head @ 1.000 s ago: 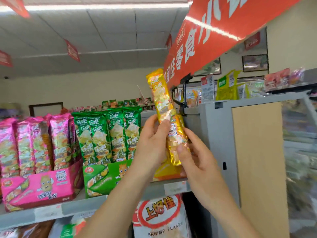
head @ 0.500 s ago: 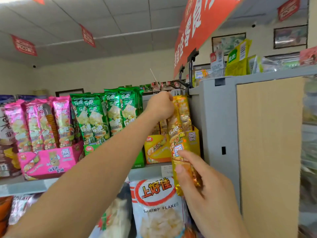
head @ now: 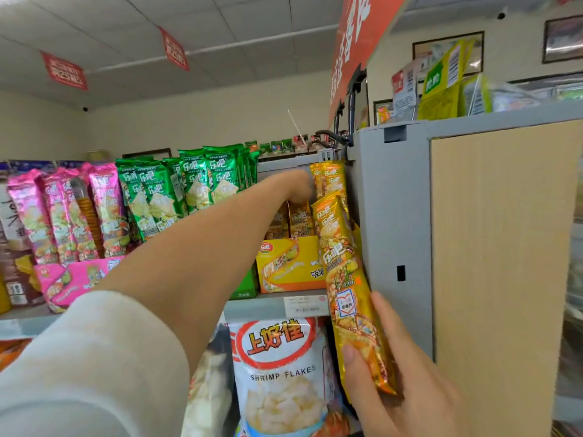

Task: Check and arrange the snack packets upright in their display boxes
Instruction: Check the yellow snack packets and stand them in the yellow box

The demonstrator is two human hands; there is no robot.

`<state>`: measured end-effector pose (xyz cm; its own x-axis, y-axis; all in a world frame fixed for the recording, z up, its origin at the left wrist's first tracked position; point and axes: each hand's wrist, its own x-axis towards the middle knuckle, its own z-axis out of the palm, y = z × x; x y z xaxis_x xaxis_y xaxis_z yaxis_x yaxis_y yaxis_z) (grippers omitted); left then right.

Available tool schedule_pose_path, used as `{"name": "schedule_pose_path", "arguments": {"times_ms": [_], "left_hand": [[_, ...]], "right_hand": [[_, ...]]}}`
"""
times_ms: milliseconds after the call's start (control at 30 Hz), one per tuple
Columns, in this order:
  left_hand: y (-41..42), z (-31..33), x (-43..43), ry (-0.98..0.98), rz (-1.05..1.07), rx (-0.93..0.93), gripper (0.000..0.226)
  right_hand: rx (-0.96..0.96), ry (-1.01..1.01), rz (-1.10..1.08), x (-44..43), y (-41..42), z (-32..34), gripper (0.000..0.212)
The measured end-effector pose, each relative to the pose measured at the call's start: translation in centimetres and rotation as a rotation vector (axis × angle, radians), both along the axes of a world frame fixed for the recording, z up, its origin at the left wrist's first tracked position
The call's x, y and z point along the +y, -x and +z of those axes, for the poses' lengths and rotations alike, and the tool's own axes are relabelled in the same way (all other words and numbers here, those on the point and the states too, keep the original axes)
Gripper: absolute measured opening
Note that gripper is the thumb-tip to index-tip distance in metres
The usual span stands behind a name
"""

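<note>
A long yellow snack packet (head: pixel 347 279) is tilted in front of the shelf's right end, and my right hand (head: pixel 394 389) grips its lower half, thumb on the front. My left hand (head: pixel 298 186) reaches over the yellow display box (head: pixel 290 266) to the upright yellow packets (head: pixel 329 181) standing in it. That hand is blurred and its fingers are hidden among the packets. Shorter yellow packets sit lower in the box's left part.
Green packets (head: pixel 189 184) and pink packets (head: pixel 63 216) stand upright in their own boxes to the left on the same shelf (head: pixel 271 305). A shrimp flakes bag (head: pixel 277 373) hangs below. A grey end panel (head: pixel 391 216) closes the shelf on the right.
My left hand let go of the yellow packet and reached into the yellow box. My right hand lowered the packet from overhead to beside the shelf edge.
</note>
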<state>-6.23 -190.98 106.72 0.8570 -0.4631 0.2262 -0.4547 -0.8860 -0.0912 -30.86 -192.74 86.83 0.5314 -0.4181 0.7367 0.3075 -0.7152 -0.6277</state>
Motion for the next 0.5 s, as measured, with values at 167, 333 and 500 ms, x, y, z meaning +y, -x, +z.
{"name": "schedule_pose_path", "arguments": {"times_ms": [167,333,500], "left_hand": [[0.6,0.9,0.1,0.226,-0.014,-0.126,0.038],[3.6,1.0,2.0,0.742,-0.283,0.068,0.045],[7.2,-0.7,4.8,1.146,-0.640,-0.045,0.071]], "right_hand": [[-0.014,0.020,-0.064,0.1,-0.9,-0.5,0.056],[-0.110,-0.138,-0.029,1.2,-1.7,-0.3,0.042],[-0.160,-0.368,0.137,2.4,-2.5,-0.1,0.047]]}}
